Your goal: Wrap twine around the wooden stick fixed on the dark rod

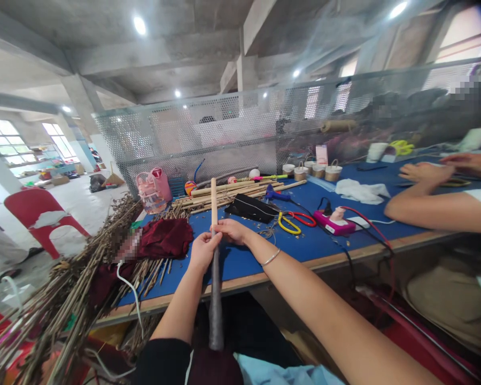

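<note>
A long wooden stick [214, 206] points away from me, pale and bare at its far end. Its near part wears a dark grey wrapping [216, 310] that reaches down to my lap. My left hand [202, 251] is closed around the stick where bare wood meets wrapping. At the same spot, the fingers of my right hand [233, 231] pinch in from the other side. Yellow-handled scissors [289, 223], red-handled scissors [303, 218] and a black cloth [251, 207] lie to the right. Behind the stick is a blue glue gun [276, 194].
Bundled dry stalks [78, 272] and dark red cloth [166, 238] crowd the left side. Several pale sticks [244, 188] lie at the back, before a perforated metal screen [192, 133]. A pink power strip [334, 223] trails cables. A co-worker's arm [433, 206] rests at the right.
</note>
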The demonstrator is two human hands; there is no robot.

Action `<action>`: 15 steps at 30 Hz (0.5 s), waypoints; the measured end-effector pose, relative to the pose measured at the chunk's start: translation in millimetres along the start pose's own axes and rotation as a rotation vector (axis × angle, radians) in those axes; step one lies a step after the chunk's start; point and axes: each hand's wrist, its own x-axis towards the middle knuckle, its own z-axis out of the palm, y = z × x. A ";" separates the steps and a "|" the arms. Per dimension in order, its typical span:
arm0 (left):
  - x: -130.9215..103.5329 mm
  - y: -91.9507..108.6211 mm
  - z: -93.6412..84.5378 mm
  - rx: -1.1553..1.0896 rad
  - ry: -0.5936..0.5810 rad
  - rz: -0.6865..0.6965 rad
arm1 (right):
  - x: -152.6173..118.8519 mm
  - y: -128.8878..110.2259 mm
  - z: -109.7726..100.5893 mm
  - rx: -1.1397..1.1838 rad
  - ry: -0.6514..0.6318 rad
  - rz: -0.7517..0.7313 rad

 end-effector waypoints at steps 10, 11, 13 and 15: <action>-1.6 1.3 -1.4 0.045 0.019 0.031 | -1.9 -2.1 -1.6 0.001 -0.038 -0.011; -1.5 0.9 -1.9 0.054 0.047 0.053 | -1.7 -1.8 -1.4 -0.002 -0.033 -0.014; -1.1 1.3 -2.7 0.068 0.075 0.065 | -1.6 -1.9 -0.7 -0.002 -0.031 -0.011; -0.7 2.9 -2.7 0.068 0.051 0.039 | -2.2 -2.9 -0.2 0.018 -0.033 0.004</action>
